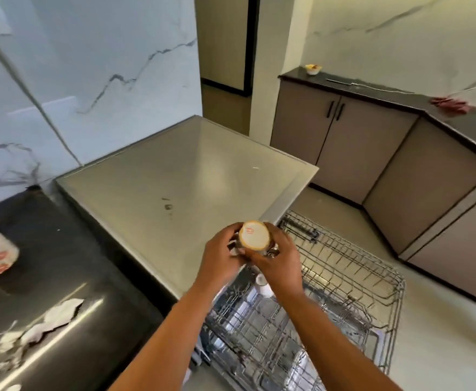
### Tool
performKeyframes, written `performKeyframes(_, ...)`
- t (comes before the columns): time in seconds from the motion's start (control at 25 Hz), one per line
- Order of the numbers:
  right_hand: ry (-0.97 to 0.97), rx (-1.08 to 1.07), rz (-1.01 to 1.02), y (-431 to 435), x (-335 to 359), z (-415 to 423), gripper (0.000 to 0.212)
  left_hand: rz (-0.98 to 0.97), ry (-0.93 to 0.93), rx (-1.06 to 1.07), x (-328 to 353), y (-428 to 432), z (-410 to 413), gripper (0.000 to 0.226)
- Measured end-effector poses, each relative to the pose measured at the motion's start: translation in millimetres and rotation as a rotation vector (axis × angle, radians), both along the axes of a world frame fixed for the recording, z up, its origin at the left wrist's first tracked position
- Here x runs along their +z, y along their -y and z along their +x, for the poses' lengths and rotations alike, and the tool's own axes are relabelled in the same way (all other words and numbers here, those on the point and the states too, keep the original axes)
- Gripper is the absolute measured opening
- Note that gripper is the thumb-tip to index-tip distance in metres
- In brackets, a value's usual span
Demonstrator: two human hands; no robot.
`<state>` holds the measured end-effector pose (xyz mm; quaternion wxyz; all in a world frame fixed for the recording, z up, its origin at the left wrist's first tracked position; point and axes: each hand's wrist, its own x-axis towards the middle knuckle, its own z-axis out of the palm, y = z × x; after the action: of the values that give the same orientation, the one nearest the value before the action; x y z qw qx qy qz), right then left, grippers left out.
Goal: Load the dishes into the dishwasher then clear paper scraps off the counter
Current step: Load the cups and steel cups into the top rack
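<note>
Over the rack (358, 278), left hand (219, 261), right hand (279, 264) clasp cup (253, 235) (inverted).

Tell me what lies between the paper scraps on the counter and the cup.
In the head view, only bare black counter and the near edge of the grey dishwasher top lie between the paper scraps and the cup.

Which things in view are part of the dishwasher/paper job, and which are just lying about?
Job: cup, upturned, gripped by left hand and right hand; dishwasher rack; paper scraps on the dark counter.
Lying about: red cloth and small bowl on the far counter.
</note>
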<state>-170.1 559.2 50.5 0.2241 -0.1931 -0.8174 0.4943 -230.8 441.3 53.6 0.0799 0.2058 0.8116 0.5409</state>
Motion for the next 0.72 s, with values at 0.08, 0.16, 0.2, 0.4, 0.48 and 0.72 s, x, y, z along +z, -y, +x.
performKeyframes(0.08, 0.046, -0.031, -0.052, -36.7, -14.0, 10.0, 0.069, -0.064, 0.015, -0.032, -12.7, -37.7, 4.6, 0.065)
performKeyframes(0.16, 0.11, -0.052, -0.058, -67.7, -32.4, 16.1, 0.07, -0.128, 0.083, -0.061, -27.8, -71.8, 7.8, 0.065)
performKeyframes(0.2, 0.147, -0.065, -0.063, -75.3, -42.4, 18.0, 0.072, -0.159, 0.126, -0.089, -35.9, -80.8, 8.3, 0.065)
performKeyframes(0.4, 0.391, -0.07, -0.096, -108.5, -104.4, 14.1, 0.077, -0.369, 0.437, -0.169, -103.4, -118.1, 1.3, 0.055)
performKeyframes(0.48, 0.473, -0.046, -0.086, -112.9, -128.7, 12.4, 0.075, -0.433, 0.585, -0.14, -138.3, -125.0, -3.7, 0.044)
performKeyframes(0.72, 0.667, 0.066, -0.014, -118.0, -198.5, 7.4, 0.076, -0.426, 0.744, -0.113, -240.6, -137.7, -5.0, 0.035)
